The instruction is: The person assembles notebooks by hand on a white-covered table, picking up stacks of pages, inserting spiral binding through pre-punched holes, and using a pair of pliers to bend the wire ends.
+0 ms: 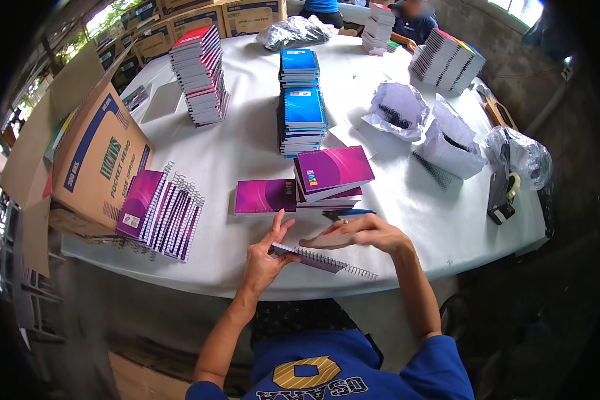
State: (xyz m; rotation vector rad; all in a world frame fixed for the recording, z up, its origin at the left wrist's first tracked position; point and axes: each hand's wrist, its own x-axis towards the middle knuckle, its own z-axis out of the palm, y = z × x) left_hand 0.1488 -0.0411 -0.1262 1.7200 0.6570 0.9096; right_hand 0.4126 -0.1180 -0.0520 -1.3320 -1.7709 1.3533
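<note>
A large table (247, 150) under a white cloth carried everything. On its left edge lay the biggest package, a brown cardboard box (97, 157) tipped on its side with a blue stripe and green lettering on its face; what it held I could not see. More brown cartons (200, 17) stood in a row behind the far edge. Against the box leaned a row of purple spiral notebooks (163, 213), too close together to count. Further back stood one tall stack with red and white covers (200, 73), two blue stacks (301, 100) one behind the other, and a slanted stack of bound notebooks (448, 61) at the far right. Near the middle were a small pile of purple pads (332, 175) and one single purple pad (265, 197) just beside it. On the right stood two open white bags holding black wire spirals (399, 110) and one clear bag (521, 155), with a dark tape dispenser (500, 193) near it. At the near edge the person held a purple notebook (320, 260) on the table. The left hand (265, 257) gripped its left end, fingers partly spread. The right hand (360, 233) lay flat over its top, fingers stretched out, touching it.
</note>
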